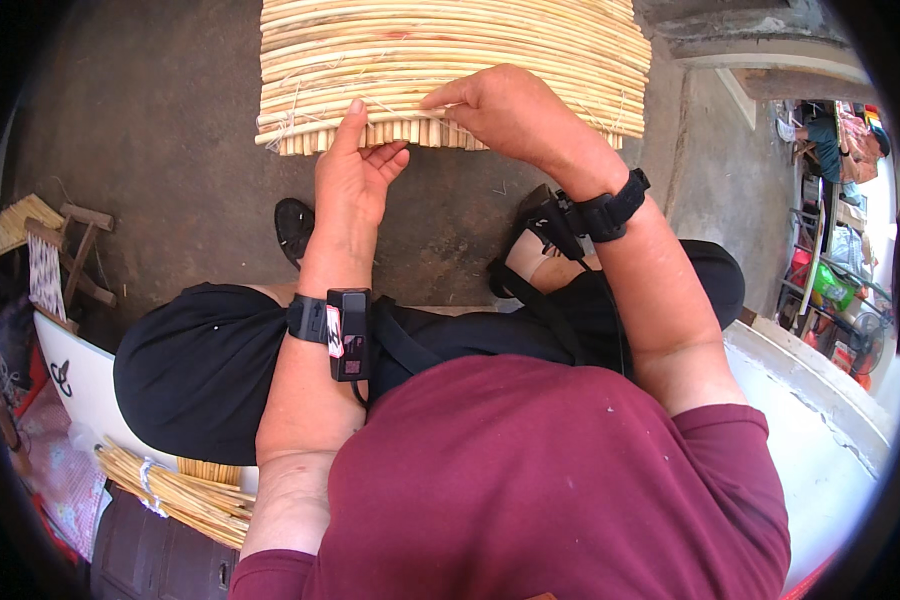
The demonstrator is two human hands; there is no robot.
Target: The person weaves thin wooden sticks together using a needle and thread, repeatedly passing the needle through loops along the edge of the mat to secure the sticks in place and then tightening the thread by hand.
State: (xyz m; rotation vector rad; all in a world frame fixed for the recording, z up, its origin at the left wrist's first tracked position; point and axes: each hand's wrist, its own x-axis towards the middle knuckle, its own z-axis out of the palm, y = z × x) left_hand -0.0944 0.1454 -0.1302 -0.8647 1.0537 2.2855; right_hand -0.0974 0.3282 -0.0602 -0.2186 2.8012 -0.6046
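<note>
The stick mat (450, 50) is straight ahead, its long sticks running left to right. The left hand (355, 175) pinches its near edge, thumb on top, fingers below. The right hand (515, 115) bends over it; I can't tell if it's holding anything.

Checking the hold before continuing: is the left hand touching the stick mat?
Touching. The head view shows the left hand at the stick mat, its thumb laid over the near edge.
</note>
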